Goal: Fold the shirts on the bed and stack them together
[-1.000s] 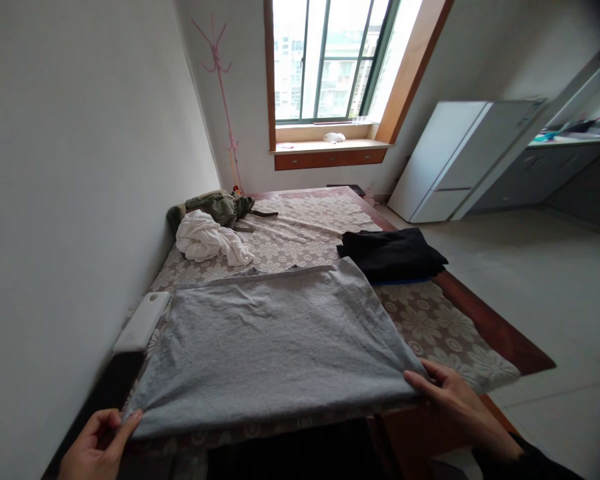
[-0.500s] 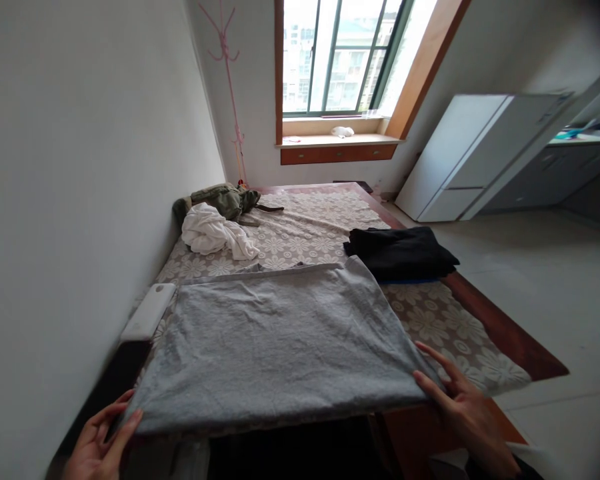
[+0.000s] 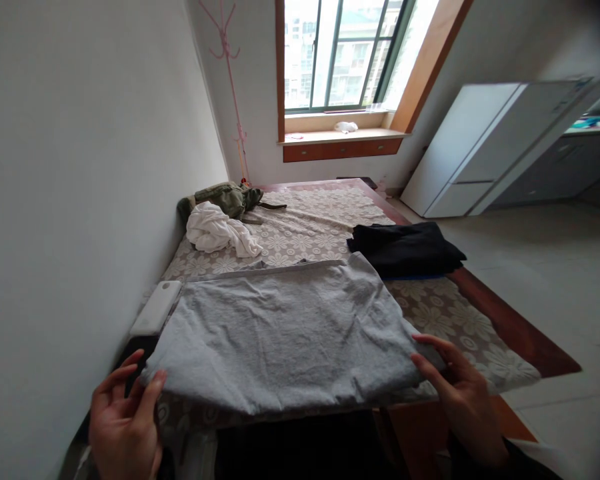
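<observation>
A folded grey garment [image 3: 285,327], which looks like a T-shirt, lies spread over the near end of the table. My left hand [image 3: 127,417] pinches its near left corner between thumb and fingers, lifted a little off the cloth. At the near right corner, my right hand [image 3: 460,387] grips the fabric with the thumb and fingers closed on it. Between the two hands the near edge sags slightly. Some of the fingertips are hidden by the fabric.
A patterned tablecloth [image 3: 300,240] covers the table. Folded black clothes [image 3: 405,250] lie at right, a crumpled white cloth [image 3: 220,230] and a green bag [image 3: 230,198] at back left. A white box-like object [image 3: 156,308] sits beside the left wall. A fridge [image 3: 480,150] stands beyond.
Both hands have raised the garment's near corners. My left hand has moved up and to the right, bringing the left corner inward; the near edge now sags. My right hand has shifted slightly.
</observation>
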Tool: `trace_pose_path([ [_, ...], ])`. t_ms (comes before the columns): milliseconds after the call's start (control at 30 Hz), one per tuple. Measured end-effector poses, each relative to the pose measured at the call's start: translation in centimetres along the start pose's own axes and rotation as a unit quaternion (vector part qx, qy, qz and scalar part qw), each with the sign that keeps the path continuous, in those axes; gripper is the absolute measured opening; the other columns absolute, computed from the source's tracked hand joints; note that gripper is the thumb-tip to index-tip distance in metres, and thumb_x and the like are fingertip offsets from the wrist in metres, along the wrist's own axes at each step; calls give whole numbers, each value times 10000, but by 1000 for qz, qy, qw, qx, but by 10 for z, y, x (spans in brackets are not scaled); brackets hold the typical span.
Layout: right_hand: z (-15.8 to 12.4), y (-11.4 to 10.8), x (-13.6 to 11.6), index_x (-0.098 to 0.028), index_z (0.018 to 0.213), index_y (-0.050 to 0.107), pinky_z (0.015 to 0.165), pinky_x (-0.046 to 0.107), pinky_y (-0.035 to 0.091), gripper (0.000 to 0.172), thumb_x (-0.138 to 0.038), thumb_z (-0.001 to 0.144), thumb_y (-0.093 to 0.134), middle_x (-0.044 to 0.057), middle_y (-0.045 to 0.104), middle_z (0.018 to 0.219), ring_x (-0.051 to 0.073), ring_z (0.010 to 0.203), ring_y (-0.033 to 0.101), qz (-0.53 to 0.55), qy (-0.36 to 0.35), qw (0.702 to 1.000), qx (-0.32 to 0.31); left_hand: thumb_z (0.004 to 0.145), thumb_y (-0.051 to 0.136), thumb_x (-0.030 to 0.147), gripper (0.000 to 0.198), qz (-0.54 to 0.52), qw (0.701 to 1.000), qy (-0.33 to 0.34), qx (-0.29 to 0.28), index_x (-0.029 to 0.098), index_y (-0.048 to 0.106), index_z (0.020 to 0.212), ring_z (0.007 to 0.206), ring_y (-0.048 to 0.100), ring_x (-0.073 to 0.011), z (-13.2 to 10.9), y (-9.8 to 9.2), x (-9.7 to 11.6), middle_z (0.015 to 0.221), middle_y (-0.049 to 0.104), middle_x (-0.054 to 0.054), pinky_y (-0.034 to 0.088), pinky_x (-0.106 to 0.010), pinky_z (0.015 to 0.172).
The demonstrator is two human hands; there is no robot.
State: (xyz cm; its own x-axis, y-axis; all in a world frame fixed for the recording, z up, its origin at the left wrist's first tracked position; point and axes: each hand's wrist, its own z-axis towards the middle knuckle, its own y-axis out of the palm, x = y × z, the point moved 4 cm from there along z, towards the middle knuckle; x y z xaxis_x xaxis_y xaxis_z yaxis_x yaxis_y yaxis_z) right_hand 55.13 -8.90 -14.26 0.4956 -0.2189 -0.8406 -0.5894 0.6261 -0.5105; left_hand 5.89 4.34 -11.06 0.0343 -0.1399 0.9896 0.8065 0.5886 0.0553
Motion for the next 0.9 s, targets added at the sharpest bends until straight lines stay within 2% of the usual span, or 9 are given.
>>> trace_pose_path([
  [100,3,3,-12,-257,1123,716,557,287,467,386,-534,855,691,21,677,906,154,601,520,-43,-59,997,-4,703,863,223,429,-35,994,85,-62,212,593,1035,969,683,-135,-11,45,29,1245,685,-53,554,-221,859],
  [233,-4,4,-46,-268,1142,693,738,344,514,305,-473,920,650,30,626,890,200,759,587,-52,-144,988,18,822,762,191,251,-47,969,146,-194,212,593,1006,1066,667,-171,-44,109,53,1177,661,-58,565,-265,880],
  [300,-8,18,-73,-283,1192,661,804,351,535,291,-445,953,625,43,666,987,211,865,639,2,-159,985,-70,868,708,170,183,-36,954,170,-246,218,593,1002,1098,654,-187,-64,131,56,1162,655,-61,566,-300,902],
  [367,-7,42,-101,-297,1284,612,892,369,547,354,-447,964,623,65,683,1153,230,1015,661,68,-163,965,-195,895,666,141,156,-26,939,197,-280,225,590,1003,1088,653,-186,-84,145,56,1137,656,-56,559,-320,919],
  [467,12,81,-129,-307,1444,472,942,409,554,553,-534,959,610,108,592,1399,259,1173,628,181,-119,916,-337,925,596,95,150,-19,914,231,-334,230,577,989,1051,659,-171,-115,157,53,1091,658,-42,555,-304,905],
  [567,44,121,-122,-324,1507,369,925,424,560,690,-648,934,575,123,531,1481,267,1195,617,252,16,872,-419,939,526,53,182,-18,877,260,-404,228,564,971,1011,661,-155,-147,166,48,1073,656,-39,556,-277,868],
  [667,65,149,-96,-314,1504,376,1061,420,478,849,-588,803,769,121,524,1477,275,1326,535,265,127,856,-426,907,484,4,242,-6,837,283,-469,225,565,965,989,660,-162,-178,173,35,1069,659,-41,557,-299,878],
  [767,72,161,-75,-326,1468,405,1107,407,439,956,-419,655,900,103,483,1494,274,1370,495,311,163,859,-372,858,473,-34,292,11,826,274,-492,225,568,955,986,660,-172,-197,173,19,1067,662,-41,559,-308,876],
  [900,76,172,-70,-308,1352,522,908,344,541,780,-338,663,884,58,623,1246,222,1059,655,355,182,822,-406,863,481,-20,261,5,849,263,-458,225,557,906,961,669,-168,-205,160,8,1044,653,-45,567,-294,850],
])
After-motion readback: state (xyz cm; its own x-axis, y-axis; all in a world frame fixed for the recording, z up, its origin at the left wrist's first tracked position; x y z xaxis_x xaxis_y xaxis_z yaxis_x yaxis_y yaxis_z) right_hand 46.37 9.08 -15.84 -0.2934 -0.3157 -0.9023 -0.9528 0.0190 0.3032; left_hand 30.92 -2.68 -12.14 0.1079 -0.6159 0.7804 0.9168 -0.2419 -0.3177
